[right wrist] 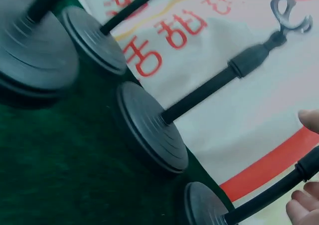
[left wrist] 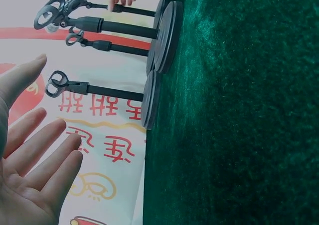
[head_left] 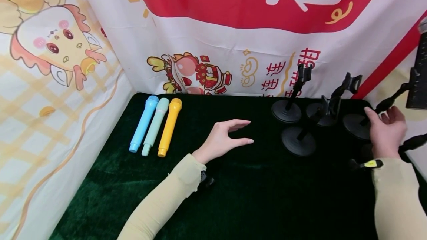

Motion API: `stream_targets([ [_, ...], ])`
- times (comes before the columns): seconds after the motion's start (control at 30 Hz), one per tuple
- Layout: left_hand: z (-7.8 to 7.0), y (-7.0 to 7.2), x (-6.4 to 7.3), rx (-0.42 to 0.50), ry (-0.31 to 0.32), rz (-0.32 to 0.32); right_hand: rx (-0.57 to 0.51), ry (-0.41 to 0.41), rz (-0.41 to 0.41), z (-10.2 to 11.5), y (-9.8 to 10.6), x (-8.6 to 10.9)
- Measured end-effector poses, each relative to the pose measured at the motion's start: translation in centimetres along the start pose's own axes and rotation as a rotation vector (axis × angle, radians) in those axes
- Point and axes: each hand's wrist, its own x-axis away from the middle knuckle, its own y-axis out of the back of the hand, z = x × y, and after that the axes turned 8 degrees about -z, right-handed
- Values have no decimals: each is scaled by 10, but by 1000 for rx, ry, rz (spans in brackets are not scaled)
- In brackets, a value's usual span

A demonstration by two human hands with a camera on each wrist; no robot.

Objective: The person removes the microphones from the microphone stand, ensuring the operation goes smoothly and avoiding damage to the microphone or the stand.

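Head view: bench [head_left: 253,195] w/ dark green velvet cover, printed cartoon banners [head_left: 207,43] behind & at left side. Left hand [head_left: 225,138] hovers mid-bench, fingers straight, thumb apart from them in a wide C, holding nothing. Right hand [head_left: 385,132] at far right, fingers curled round the slanted rod of the nearest-right mic stand [head_left: 358,125], whose round base sits on the cloth touching the hand's thumb side. Three more black stands w/ round bases close by: back-left stand [head_left: 287,108] upright w/ clip on top, front stand [head_left: 299,140] nearest the left hand, back-middle stand [head_left: 325,112] just beside the held one. All four bunched at right-rear of bench.

Three toy mics lie side by side, touching, at left-rear, heads away from the person: blue mic [head_left: 143,123], pale green mic [head_left: 155,126], yellow mic [head_left: 169,126]. Well apart from both hands.

Left wrist view: palm & fingers [left wrist: 40,155] spread, relaxed, nothing in them; stands seen side-on beyond.

Right wrist view: fingertips [right wrist: 304,210] beside the black rod at lower right; other bases in a row, somewhat blurred. Grip itself mostly out of shot here.
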Motion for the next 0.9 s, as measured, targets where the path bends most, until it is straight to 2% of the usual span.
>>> stream_targets([
  [0.17, -1, 0, 0, -9, -4, -2, -26, 82, -63, 4, -6, -21],
  [0.37, 0, 1, -1, -7, -1, 1, 195, 254, -72, 7, -6, -31],
  [0.5, 0, 2, -1, -6, -3, 2, 279, 306, -67, 7, -8, -32],
  [0.7, 0, 4, -1, -9, -11, 1, 285, 335, -105, 11, -14, -29],
  [0.9, 3, 7, 0, -12, -11, -8, 297, 432, -160, 17, -19, -16],
])
